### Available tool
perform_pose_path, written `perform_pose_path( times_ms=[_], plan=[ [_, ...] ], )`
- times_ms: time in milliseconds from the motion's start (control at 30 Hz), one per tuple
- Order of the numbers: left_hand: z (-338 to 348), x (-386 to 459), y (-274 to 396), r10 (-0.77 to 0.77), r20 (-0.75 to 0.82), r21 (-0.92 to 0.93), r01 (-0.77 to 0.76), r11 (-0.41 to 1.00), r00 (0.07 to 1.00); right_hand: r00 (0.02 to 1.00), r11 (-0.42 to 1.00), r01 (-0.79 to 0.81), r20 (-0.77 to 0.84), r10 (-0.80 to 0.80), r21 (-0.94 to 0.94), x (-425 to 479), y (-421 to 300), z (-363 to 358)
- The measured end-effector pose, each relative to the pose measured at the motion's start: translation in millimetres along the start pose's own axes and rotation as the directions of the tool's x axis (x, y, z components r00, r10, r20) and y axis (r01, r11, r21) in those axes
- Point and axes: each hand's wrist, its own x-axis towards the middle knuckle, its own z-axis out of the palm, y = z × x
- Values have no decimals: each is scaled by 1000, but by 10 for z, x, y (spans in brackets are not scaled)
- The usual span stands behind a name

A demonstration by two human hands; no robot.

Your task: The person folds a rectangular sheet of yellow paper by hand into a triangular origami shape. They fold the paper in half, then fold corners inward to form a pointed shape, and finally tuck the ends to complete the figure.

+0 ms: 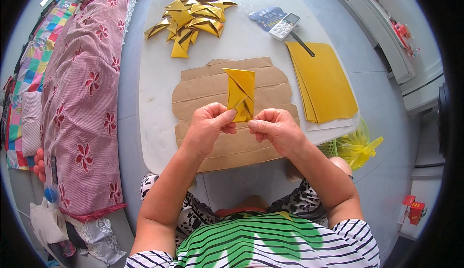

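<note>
A folded piece of gold foil paper point(241, 94) is held upright over a flat brown cardboard sheet point(203, 86). My left hand point(210, 124) pinches its lower left edge between thumb and fingers. At its lower right corner, the thumb and fingertips of my right hand point(275, 126) grip the paper. Diagonal overlapping folds show on its face. Beyond the cardboard, to the left, lies a heap of folded gold paper pieces point(181, 12). Flat gold paper sheets point(326, 83) lie stacked and slightly fanned at the table's right side.
The white table point(156, 86) has rounded corners. A white remote control point(284, 26), a dark slim stick point(302, 44) and a blue card point(262, 16) lie beyond the sheets. A green basket point(328, 147) with a yellow plastic bag point(357, 150) stands below right. A pink covered sofa point(90, 115) runs along the left.
</note>
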Motion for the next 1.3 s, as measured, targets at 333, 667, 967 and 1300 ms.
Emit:
perform_pose_path(
  times_ms=[333, 667, 967, 1300],
  plan=[
    [-18, 10, -9, -41, 20, -71, 42, 997, 999, 999, 989, 31, 29, -35, 144, 6, 28, 5],
    [-27, 15, -8, -28, 25, -108, 31, 994, 999, 993, 969, 15, 113, -44, 245, 38, 58, -18],
    [-63, 27, 8, -10, 192, 4, 10, 1000, 981, 999, 983, -5, 49, -4, 183, 15, -49, 41],
    [181, -13, -187, 43, 139, -160, -20, 987, 989, 996, 896, 69, -83, -36, 439, 129, 121, 164]
  ],
)
